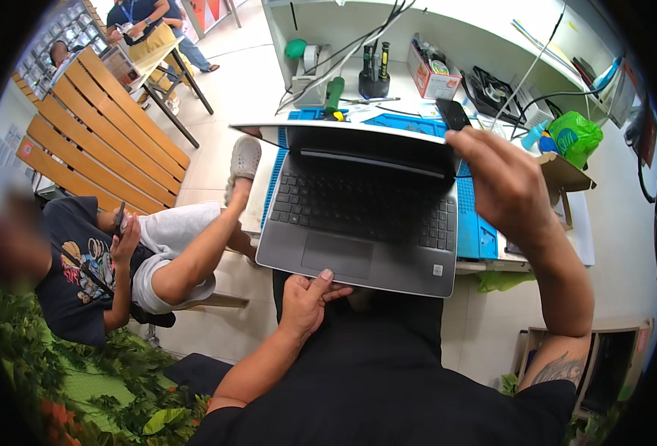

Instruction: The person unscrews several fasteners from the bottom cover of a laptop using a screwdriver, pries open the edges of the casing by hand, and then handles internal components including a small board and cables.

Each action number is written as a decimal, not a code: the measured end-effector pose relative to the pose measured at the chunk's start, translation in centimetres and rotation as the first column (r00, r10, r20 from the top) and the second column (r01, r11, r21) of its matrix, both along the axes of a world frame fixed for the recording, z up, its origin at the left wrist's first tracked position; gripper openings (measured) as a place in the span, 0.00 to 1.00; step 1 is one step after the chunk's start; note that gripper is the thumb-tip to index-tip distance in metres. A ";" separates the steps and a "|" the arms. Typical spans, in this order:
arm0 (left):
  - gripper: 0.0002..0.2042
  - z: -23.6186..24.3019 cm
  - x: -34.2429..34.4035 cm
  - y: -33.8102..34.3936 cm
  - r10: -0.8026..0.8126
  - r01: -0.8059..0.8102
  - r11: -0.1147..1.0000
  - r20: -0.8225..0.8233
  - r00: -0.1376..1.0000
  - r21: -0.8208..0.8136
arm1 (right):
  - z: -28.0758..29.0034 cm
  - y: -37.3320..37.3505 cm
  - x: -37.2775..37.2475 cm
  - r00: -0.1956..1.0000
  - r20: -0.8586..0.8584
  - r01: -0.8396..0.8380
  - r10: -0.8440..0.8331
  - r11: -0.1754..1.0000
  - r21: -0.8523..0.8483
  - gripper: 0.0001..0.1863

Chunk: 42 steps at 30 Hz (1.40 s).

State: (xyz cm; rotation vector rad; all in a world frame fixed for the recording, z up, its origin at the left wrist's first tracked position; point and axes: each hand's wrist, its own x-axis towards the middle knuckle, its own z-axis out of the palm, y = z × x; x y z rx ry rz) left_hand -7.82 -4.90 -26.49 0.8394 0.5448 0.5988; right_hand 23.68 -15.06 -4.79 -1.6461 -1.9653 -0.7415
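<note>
A grey laptop (358, 253) rests at the front edge of the workbench and over my lap, its lid (365, 141) raised with a dark screen. My left hand (304, 303) holds the front edge below the touchpad, thumb on top. My right hand (503, 175) grips the upper right corner of the lid. A blue mat (477, 230) shows behind and beside the laptop, and a black phone (453, 113) lies just beyond the lid.
Tools in a black holder (373, 80), a small box (432, 70), cables and a green bag (573, 141) crowd the bench. A seated person (76, 293) with a phone is close on my left, beside a slatted wooden panel (105, 123). Other people stand further back.
</note>
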 end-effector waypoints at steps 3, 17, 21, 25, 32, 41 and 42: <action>0.15 0.6 0.1 -0.1 0.009 -0.010 1.000 -0.021 1.000 -0.020 | 1.3 2.6 2.5 0.987 -0.160 -0.018 0.015 1.000 -0.018 0.14; 0.16 0.6 -0.4 0.2 -0.035 0.032 0.998 -0.056 0.998 -0.051 | 2.1 11.3 10.9 0.911 -0.369 0.150 -0.183 0.982 -0.117 0.11; 0.17 1.2 -1.2 1.5 -0.027 0.024 0.999 -0.088 0.996 -0.035 | 0.2 7.3 8.5 0.973 -0.002 0.220 -0.229 0.930 0.296 0.09; 0.17 0.9 -4.0 3.9 0.083 -0.086 0.996 -0.167 0.982 -0.015 | -4.9 -6.3 0.8 0.785 -0.610 0.086 -0.111 0.994 -0.070 0.10; 0.18 0.0 -4.2 4.7 -0.036 0.013 0.995 -0.229 0.973 -0.104 | -19.7 -12.6 -12.1 -0.488 -0.739 -0.529 -0.465 0.831 -0.174 0.25; 0.15 -2.1 4.3 -2.1 -0.383 0.361 0.921 -0.165 0.909 -0.148 | -23.2 -8.2 -14.2 -0.776 -0.618 -0.220 -0.124 0.972 0.080 0.22; 0.15 -2.3 4.7 -2.3 -0.394 0.373 0.915 -0.144 0.908 -0.154 | -23.3 -7.9 -14.5 -0.800 -0.588 -0.198 -0.116 0.977 0.077 0.22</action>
